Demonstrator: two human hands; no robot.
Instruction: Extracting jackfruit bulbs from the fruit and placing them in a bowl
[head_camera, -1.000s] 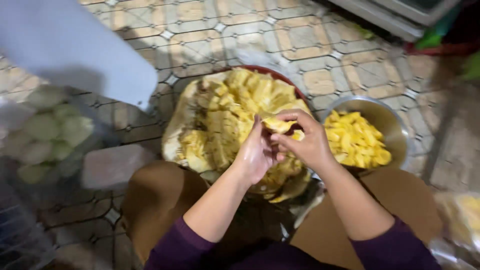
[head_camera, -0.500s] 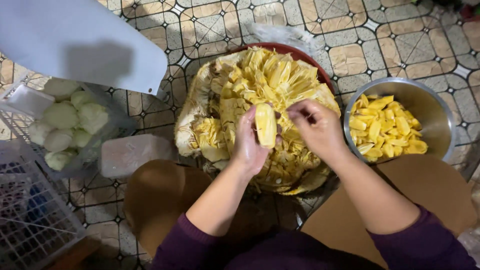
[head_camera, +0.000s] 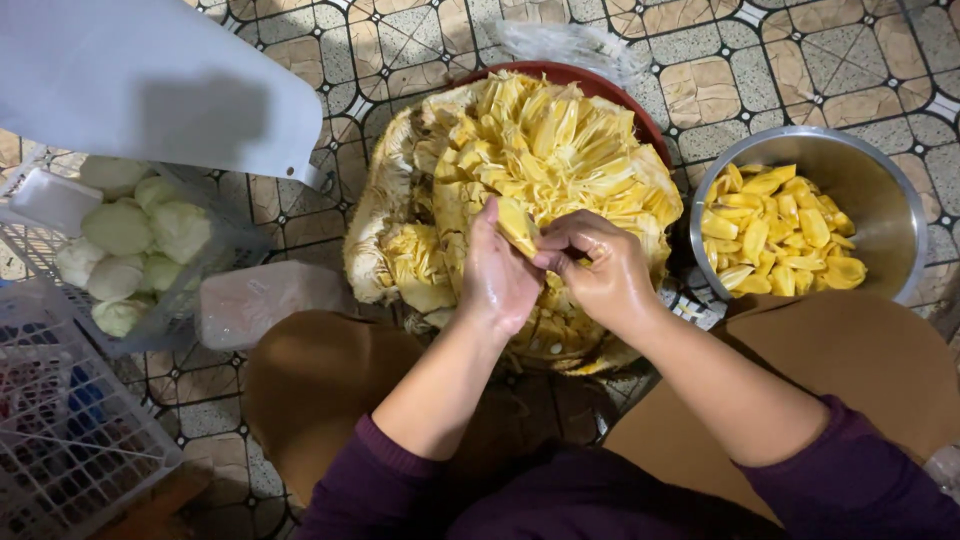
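Pinching a yellow jackfruit pod (head_camera: 517, 224) over the opened jackfruit (head_camera: 520, 170), the left hand (head_camera: 497, 278) cups it while the right hand (head_camera: 595, 268) closes fingertips on its edge. Glistening, slick-looking fingers could let it slip short of the steel bowl (head_camera: 880, 190).

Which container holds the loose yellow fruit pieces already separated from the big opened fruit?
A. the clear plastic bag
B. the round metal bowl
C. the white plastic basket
B: the yellow fruit pieces lie piled in the metal bowl to the right of the opened fruit.
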